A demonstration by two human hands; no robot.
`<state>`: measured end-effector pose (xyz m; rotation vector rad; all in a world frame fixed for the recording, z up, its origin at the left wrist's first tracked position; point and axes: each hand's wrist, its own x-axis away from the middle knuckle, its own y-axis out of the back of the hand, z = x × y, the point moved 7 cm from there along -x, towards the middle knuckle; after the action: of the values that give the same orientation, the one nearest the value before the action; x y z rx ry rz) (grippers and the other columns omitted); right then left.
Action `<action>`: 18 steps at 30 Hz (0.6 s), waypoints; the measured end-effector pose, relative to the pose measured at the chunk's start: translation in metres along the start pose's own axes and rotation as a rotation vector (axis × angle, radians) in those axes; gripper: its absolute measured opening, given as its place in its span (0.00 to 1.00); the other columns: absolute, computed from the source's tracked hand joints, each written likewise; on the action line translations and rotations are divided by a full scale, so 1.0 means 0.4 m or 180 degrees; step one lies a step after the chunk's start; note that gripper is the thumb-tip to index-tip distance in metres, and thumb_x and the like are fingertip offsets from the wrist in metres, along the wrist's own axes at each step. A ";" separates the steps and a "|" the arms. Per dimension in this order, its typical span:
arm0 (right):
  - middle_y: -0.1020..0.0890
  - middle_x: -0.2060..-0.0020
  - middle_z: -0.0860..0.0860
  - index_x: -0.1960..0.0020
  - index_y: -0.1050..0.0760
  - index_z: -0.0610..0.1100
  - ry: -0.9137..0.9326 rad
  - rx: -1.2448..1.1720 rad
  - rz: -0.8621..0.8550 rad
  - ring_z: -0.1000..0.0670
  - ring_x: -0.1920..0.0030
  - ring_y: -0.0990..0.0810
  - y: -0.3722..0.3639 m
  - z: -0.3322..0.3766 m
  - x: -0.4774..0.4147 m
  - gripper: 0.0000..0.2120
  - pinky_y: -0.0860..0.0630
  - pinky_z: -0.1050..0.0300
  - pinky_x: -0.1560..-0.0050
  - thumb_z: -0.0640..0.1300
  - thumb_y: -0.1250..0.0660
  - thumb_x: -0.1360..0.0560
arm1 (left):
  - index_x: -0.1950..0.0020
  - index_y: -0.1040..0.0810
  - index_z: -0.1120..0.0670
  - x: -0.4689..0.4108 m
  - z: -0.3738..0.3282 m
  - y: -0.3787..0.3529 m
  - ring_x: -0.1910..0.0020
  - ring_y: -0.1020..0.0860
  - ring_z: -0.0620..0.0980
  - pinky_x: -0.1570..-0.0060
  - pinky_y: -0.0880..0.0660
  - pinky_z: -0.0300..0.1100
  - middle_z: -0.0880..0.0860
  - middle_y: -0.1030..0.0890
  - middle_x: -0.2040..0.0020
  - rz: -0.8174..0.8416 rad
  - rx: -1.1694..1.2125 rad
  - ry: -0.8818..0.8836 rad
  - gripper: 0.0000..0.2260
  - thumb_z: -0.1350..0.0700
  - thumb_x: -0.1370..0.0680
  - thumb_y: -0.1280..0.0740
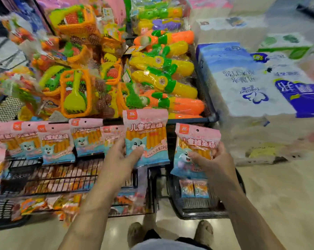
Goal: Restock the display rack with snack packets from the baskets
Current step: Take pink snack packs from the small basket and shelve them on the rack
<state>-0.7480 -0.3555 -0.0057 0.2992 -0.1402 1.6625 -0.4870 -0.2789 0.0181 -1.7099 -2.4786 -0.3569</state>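
1. At the centre of the frame, the left hand (119, 157) grips a pink fish-sausage packet (147, 134) upright, thumb pressed on its lower front and fingers behind it.
2. Just right of it, the right hand (215, 163) pinches a second packet (197, 139) of the same kind, thumb on the front and fingers curled round its right edge.
3. At left, a row of hanging packets (56, 143) fills the top of the wire display rack (66, 179); the first packet is held beside the row's right end.
4. Below the right hand stands a black basket (194, 208) holding more packets.
5. Toy water guns (167, 82) lie at upper centre, with tissue packs (243, 82) at the right.
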 end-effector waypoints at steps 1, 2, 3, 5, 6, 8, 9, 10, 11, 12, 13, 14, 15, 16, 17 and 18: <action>0.13 0.50 0.49 0.39 0.24 0.46 0.0014 -0.0001 0.0034 0.51 0.53 0.12 0.043 0.000 -0.012 0.22 0.18 0.61 0.61 0.39 0.21 0.29 | 0.38 0.23 0.45 0.006 -0.003 -0.046 0.49 0.18 0.34 0.54 0.22 0.28 0.36 0.15 0.48 -0.0016 0.0001 0.0024 0.11 0.57 0.18 0.31; 0.13 0.51 0.49 0.39 0.24 0.46 0.0043 0.0044 0.0058 0.52 0.54 0.13 0.087 -0.001 -0.026 0.21 0.19 0.63 0.62 0.38 0.21 0.28 | 0.39 0.23 0.46 0.013 -0.005 -0.092 0.50 0.17 0.35 0.54 0.22 0.28 0.36 0.15 0.49 -0.0040 -0.0017 0.0072 0.10 0.58 0.18 0.31; 0.13 0.52 0.49 0.40 0.24 0.45 0.0082 0.0122 0.0071 0.53 0.55 0.13 0.130 -0.003 -0.042 0.20 0.19 0.63 0.62 0.38 0.21 0.28 | 0.39 0.23 0.47 0.017 -0.003 -0.136 0.50 0.17 0.35 0.55 0.22 0.28 0.37 0.15 0.49 -0.0066 -0.0034 0.0121 0.09 0.57 0.18 0.31; 0.13 0.53 0.50 0.41 0.24 0.46 0.0129 0.0306 0.0078 0.53 0.56 0.13 0.211 -0.012 -0.076 0.19 0.17 0.58 0.61 0.40 0.21 0.28 | 0.39 0.22 0.48 0.023 0.001 -0.218 0.50 0.17 0.37 0.55 0.21 0.29 0.39 0.15 0.49 -0.0097 -0.0097 0.0178 0.09 0.57 0.18 0.31; 0.14 0.52 0.50 0.41 0.24 0.47 0.0127 0.0389 0.0097 0.52 0.55 0.13 0.248 -0.021 -0.094 0.19 0.15 0.54 0.57 0.42 0.21 0.28 | 0.38 0.22 0.49 0.025 0.005 -0.254 0.50 0.17 0.38 0.54 0.20 0.31 0.40 0.14 0.48 -0.0142 -0.0082 0.0214 0.09 0.57 0.18 0.31; 0.14 0.50 0.50 0.40 0.24 0.49 0.0100 0.0447 0.0136 0.51 0.52 0.13 0.315 -0.035 -0.119 0.21 0.15 0.49 0.53 0.45 0.20 0.29 | 0.37 0.22 0.49 0.027 0.017 -0.318 0.47 0.16 0.41 0.51 0.19 0.36 0.43 0.14 0.46 -0.0230 -0.0026 0.0307 0.10 0.57 0.18 0.31; 0.14 0.49 0.52 0.39 0.25 0.50 0.0085 0.0431 0.0146 0.53 0.52 0.14 0.344 -0.043 -0.130 0.22 0.16 0.53 0.54 0.46 0.20 0.29 | 0.37 0.22 0.49 0.028 0.025 -0.345 0.46 0.16 0.42 0.48 0.18 0.39 0.44 0.14 0.46 -0.0264 -0.0025 0.0354 0.10 0.57 0.18 0.31; 0.15 0.49 0.54 0.39 0.25 0.51 0.0076 0.0414 0.0161 0.57 0.52 0.14 0.369 -0.050 -0.139 0.22 0.17 0.58 0.55 0.46 0.20 0.28 | 0.38 0.22 0.49 0.029 0.034 -0.372 0.46 0.15 0.43 0.47 0.18 0.42 0.44 0.14 0.45 -0.0275 -0.0035 0.0417 0.10 0.56 0.18 0.31; 0.15 0.49 0.55 0.40 0.26 0.52 0.0062 0.0415 0.0182 0.60 0.52 0.15 0.390 -0.058 -0.149 0.22 0.18 0.63 0.58 0.45 0.20 0.28 | 0.38 0.22 0.49 0.029 0.047 -0.396 0.46 0.15 0.43 0.46 0.19 0.44 0.45 0.14 0.45 -0.0281 -0.0053 0.0486 0.09 0.56 0.18 0.31; 0.16 0.49 0.56 0.40 0.27 0.53 0.0033 0.0433 0.0206 0.61 0.52 0.16 0.408 -0.070 -0.161 0.22 0.19 0.65 0.59 0.45 0.20 0.28 | 0.38 0.22 0.49 0.028 0.060 -0.417 0.46 0.15 0.43 0.46 0.18 0.45 0.45 0.14 0.45 -0.0287 -0.0060 0.0537 0.09 0.56 0.18 0.31; 0.16 0.49 0.56 0.41 0.27 0.53 0.0004 0.0478 0.0224 0.61 0.52 0.16 0.423 -0.085 -0.174 0.22 0.19 0.64 0.58 0.45 0.20 0.29 | 0.38 0.22 0.49 0.025 0.074 -0.435 0.47 0.15 0.43 0.48 0.18 0.43 0.46 0.14 0.45 -0.0303 -0.0057 0.0567 0.09 0.56 0.18 0.31; 0.16 0.49 0.56 0.41 0.27 0.53 -0.0026 0.0538 0.0225 0.60 0.51 0.15 0.438 -0.106 -0.188 0.22 0.18 0.62 0.55 0.46 0.20 0.29 | 0.38 0.22 0.50 0.022 0.089 -0.451 0.47 0.15 0.42 0.51 0.18 0.40 0.46 0.14 0.45 -0.0319 -0.0038 0.0595 0.09 0.57 0.18 0.31; 0.16 0.48 0.55 0.41 0.26 0.51 -0.0053 0.0601 0.0215 0.59 0.51 0.15 0.450 -0.129 -0.203 0.23 0.17 0.59 0.53 0.46 0.19 0.30 | 0.37 0.22 0.52 0.017 0.107 -0.466 0.47 0.15 0.42 0.54 0.18 0.37 0.47 0.14 0.45 -0.0318 -0.0023 0.0622 0.10 0.57 0.18 0.31; 0.16 0.48 0.54 0.40 0.26 0.50 -0.0085 0.0649 0.0196 0.58 0.51 0.15 0.462 -0.156 -0.216 0.23 0.17 0.57 0.52 0.45 0.19 0.30 | 0.37 0.23 0.52 0.010 0.129 -0.481 0.47 0.15 0.42 0.55 0.18 0.36 0.47 0.15 0.44 -0.0301 -0.0023 0.0661 0.10 0.57 0.18 0.31; 0.16 0.48 0.54 0.40 0.27 0.49 -0.0124 0.0686 0.0182 0.58 0.51 0.16 0.472 -0.184 -0.229 0.24 0.17 0.57 0.51 0.44 0.19 0.30 | 0.36 0.23 0.52 0.000 0.154 -0.494 0.46 0.15 0.42 0.54 0.18 0.36 0.47 0.15 0.44 -0.0284 -0.0045 0.0722 0.10 0.58 0.18 0.32; 0.17 0.47 0.54 0.40 0.27 0.48 -0.0159 0.0708 0.0179 0.59 0.51 0.16 0.479 -0.212 -0.241 0.24 0.18 0.59 0.51 0.44 0.19 0.30 | 0.37 0.23 0.51 -0.012 0.184 -0.506 0.46 0.16 0.43 0.53 0.18 0.37 0.46 0.15 0.44 -0.0264 -0.0076 0.0801 0.10 0.58 0.17 0.32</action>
<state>-0.9388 -0.4473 -0.0976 0.5089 -0.0004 1.7297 -0.6709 -0.3330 -0.0803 -1.4700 -2.3740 -0.5735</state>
